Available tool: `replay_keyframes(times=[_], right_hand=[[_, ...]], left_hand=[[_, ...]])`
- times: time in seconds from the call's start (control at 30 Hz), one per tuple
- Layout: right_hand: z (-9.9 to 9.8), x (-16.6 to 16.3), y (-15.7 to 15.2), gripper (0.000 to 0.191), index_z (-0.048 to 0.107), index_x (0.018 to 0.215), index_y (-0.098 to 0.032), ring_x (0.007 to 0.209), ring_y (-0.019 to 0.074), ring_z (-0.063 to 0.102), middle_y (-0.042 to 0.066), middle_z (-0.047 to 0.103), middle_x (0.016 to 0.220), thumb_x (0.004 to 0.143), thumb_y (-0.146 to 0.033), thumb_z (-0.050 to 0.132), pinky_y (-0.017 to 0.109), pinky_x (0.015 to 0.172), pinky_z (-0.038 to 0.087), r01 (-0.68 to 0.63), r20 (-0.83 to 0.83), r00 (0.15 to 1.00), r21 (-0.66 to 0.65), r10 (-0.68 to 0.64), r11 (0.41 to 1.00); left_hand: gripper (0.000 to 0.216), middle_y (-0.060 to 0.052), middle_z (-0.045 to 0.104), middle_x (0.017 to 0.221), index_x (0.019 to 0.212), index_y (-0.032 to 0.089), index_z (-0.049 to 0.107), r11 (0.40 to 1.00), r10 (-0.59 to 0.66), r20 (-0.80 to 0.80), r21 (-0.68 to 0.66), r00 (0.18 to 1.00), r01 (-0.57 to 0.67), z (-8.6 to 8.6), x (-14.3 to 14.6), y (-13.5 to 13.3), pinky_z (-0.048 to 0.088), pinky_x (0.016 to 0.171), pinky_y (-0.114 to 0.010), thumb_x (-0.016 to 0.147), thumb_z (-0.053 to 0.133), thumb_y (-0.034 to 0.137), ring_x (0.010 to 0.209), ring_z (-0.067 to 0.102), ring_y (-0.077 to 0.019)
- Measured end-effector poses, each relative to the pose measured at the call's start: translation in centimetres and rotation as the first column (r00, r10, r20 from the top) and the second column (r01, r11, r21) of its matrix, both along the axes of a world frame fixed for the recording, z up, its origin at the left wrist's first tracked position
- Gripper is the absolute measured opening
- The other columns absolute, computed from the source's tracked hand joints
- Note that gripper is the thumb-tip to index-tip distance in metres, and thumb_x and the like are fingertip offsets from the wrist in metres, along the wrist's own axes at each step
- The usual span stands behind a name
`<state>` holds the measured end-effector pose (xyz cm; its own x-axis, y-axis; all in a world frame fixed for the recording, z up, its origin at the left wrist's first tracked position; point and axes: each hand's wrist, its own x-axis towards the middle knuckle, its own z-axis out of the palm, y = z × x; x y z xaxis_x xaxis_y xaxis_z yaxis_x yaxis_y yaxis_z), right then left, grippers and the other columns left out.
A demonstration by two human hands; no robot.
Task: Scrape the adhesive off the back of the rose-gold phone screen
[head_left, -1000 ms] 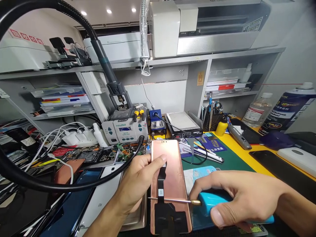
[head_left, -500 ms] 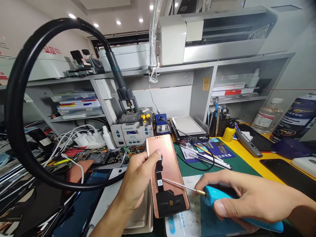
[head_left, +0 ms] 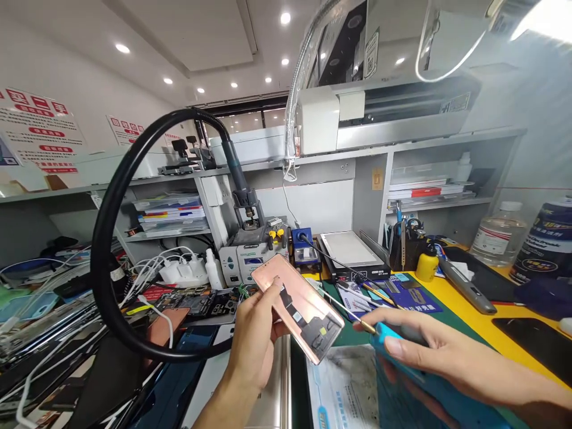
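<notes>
My left hand [head_left: 255, 341] grips a copper-coloured phone screen panel [head_left: 298, 305], back side up, with a black flex cable running down its middle; the panel is lifted off the bench and tilted to the right. My right hand [head_left: 429, 351] is closed round a light-blue electric screwdriver [head_left: 393, 345]. Its thin metal bit [head_left: 344, 310] points left and up, and its tip lies just beside the panel's right edge. Below them lies a green work mat [head_left: 451, 333] with a printed plastic sheet [head_left: 344, 387].
A thick black hose [head_left: 107, 238] loops from a hot-air station [head_left: 243, 259] at the left. Phone parts and white cables crowd the left bench. A heating plate [head_left: 348, 250], a yellow bottle [head_left: 426, 265], a clear bottle [head_left: 496, 235], a spray can [head_left: 543, 238] and tweezers stand further back and right.
My left hand has lifted the panel off the mat and tilted it rightward. The screwdriver has risen with it, its bit moving from across the panel to its edge. The view has swung upward.
</notes>
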<state>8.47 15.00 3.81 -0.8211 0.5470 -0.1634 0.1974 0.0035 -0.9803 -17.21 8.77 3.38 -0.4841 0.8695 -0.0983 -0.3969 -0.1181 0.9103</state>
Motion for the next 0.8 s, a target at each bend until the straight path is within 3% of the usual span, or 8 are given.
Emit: replay_keyframes(times=[0.17, 0.27, 0.43, 0.53, 0.67, 0.8], right_hand=[[-0.2, -1.2, 0.0, 0.074, 0.034, 0.147, -0.020, 0.039, 0.0086, 0.045, -0.010, 0.053, 0.052, 0.091, -0.055, 0.068, 0.015, 0.034, 0.041, 0.188, -0.061, 0.980, -0.041, -0.191, 0.981], [0.0, -1.6, -0.1, 0.074, 0.034, 0.143, -0.016, 0.037, 0.0090, 0.039, -0.011, 0.050, 0.043, 0.090, -0.052, 0.070, 0.016, 0.034, 0.042, 0.251, -0.057, 0.965, -0.055, -0.254, 0.966], [-0.1, -2.0, -0.2, 0.070, 0.042, 0.129, -0.022, 0.041, 0.0072, 0.047, -0.008, 0.062, 0.069, 0.078, -0.047, 0.083, 0.016, 0.032, 0.039, 0.295, -0.142, 0.940, -0.108, -0.309, 0.949], [-0.2, -2.1, -0.3, 0.068, 0.041, 0.127, -0.021, 0.037, 0.0061, 0.045, -0.010, 0.059, 0.065, 0.079, -0.045, 0.083, 0.015, 0.029, 0.036, 0.270, -0.159, 0.944, -0.136, -0.290, 0.953], [-0.3, -1.8, -0.4, 0.067, 0.040, 0.129, -0.022, 0.039, 0.0071, 0.050, -0.010, 0.058, 0.066, 0.080, -0.037, 0.082, 0.015, 0.030, 0.038, 0.264, -0.165, 0.944, -0.148, -0.287, 0.953], [-0.4, -1.6, -0.4, 0.061, 0.041, 0.129, -0.022, 0.041, 0.0059, 0.050, -0.008, 0.062, 0.074, 0.083, -0.031, 0.079, 0.016, 0.034, 0.047, 0.266, -0.180, 0.941, -0.123, -0.285, 0.956]], left_hand=[[0.025, -0.004, 0.067, 0.081, 0.094, 0.012, 0.070, 0.998, -0.070, 0.093, 0.014, 0.993, 0.069, 0.2, 0.6, -0.3, 0.059, 0.057, -0.027, 0.077, 0.077, 0.029, 0.065, 0.061, -0.0135], [0.019, -0.004, 0.067, 0.080, 0.093, 0.013, 0.069, 0.989, -0.150, 0.105, 0.020, 0.983, 0.149, 0.3, 1.4, -0.7, 0.057, 0.057, -0.023, 0.080, 0.075, 0.025, 0.066, 0.061, -0.0121], [0.018, -0.004, 0.066, 0.081, 0.092, 0.013, 0.069, 0.957, -0.290, 0.074, 0.036, 0.954, 0.288, 0.3, 2.4, -1.3, 0.056, 0.064, -0.024, 0.082, 0.073, 0.027, 0.068, 0.061, -0.0120], [0.018, -0.002, 0.063, 0.075, 0.093, 0.013, 0.070, 0.942, -0.336, 0.050, 0.042, 0.941, 0.334, 0.4, 2.9, -1.5, 0.055, 0.062, -0.026, 0.081, 0.072, 0.026, 0.064, 0.058, -0.0127], [0.012, -0.002, 0.063, 0.069, 0.085, 0.015, 0.070, 0.937, -0.346, 0.019, 0.049, 0.938, 0.345, 0.6, 3.2, -1.8, 0.053, 0.057, -0.024, 0.080, 0.070, 0.025, 0.058, 0.056, -0.0129], [0.029, -0.001, 0.057, 0.062, 0.063, 0.016, 0.062, 0.957, -0.290, 0.007, 0.025, 0.957, 0.290, 0.5, 3.2, -1.8, 0.054, 0.055, -0.025, 0.078, 0.075, 0.037, 0.059, 0.057, -0.0152]])
